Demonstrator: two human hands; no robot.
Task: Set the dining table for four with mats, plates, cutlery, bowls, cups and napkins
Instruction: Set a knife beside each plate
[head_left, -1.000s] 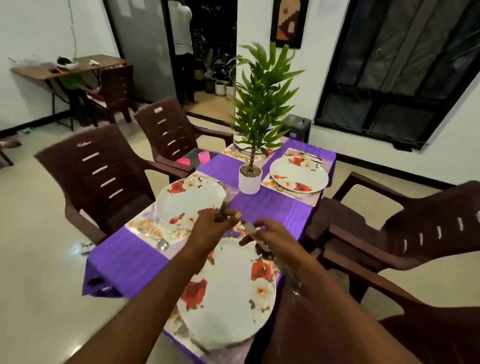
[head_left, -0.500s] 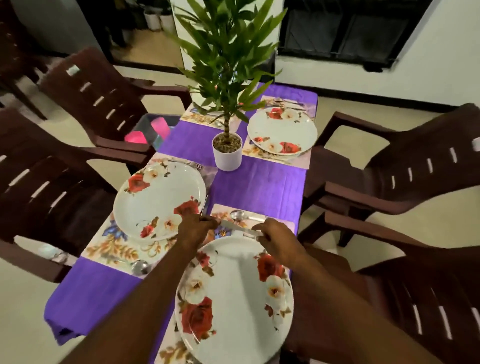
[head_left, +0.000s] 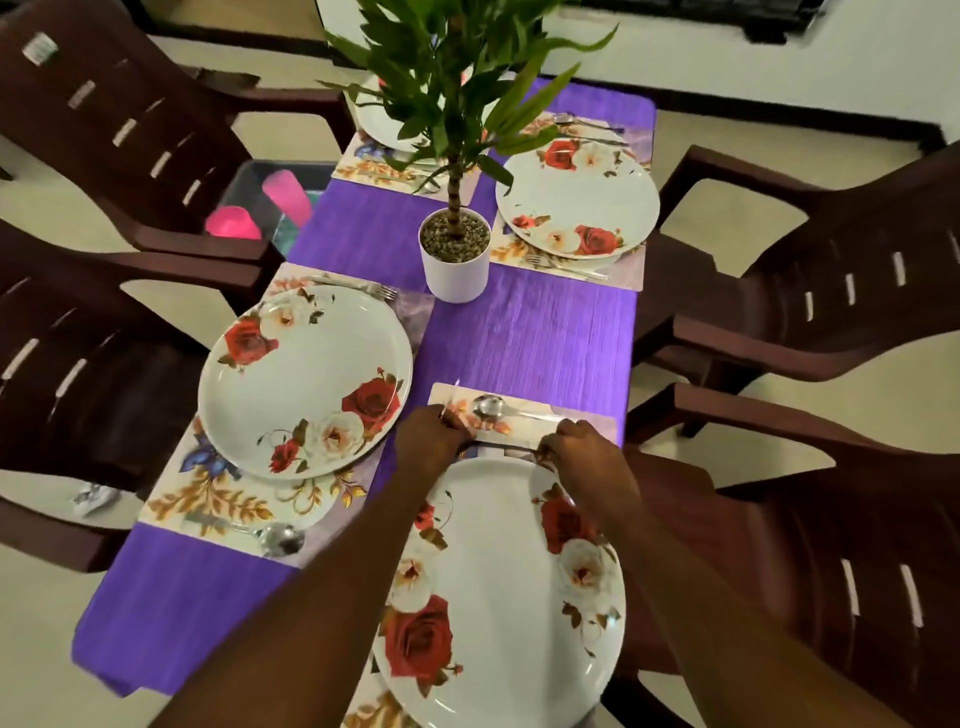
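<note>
Several white rose-printed plates sit on floral mats on the purple tablecloth (head_left: 524, 338). The nearest plate (head_left: 498, 587) lies on the near-right mat (head_left: 587, 423). Just beyond its far rim my left hand (head_left: 428, 444) and my right hand (head_left: 574, 449) each pinch one end of a thin piece of cutlery (head_left: 501, 447) lying across the mat. A spoon (head_left: 491, 408) lies beyond it on the same mat. The left plate (head_left: 304, 376) has a fork (head_left: 358, 287) and a spoon (head_left: 278, 538) beside it. The far-right plate (head_left: 576, 202) also has cutlery alongside.
A potted plant in a white pot (head_left: 454, 260) stands mid-table, its leaves hiding part of the far-left plate (head_left: 382, 122). Brown plastic chairs (head_left: 831, 312) ring the table. A tub with pink cups (head_left: 260, 208) sits on the far-left chair seat.
The camera has tilted down and moved closer to the table. Both hands lowered the cutlery piece from above the plate to the mat beyond the nearest plate's rim.
</note>
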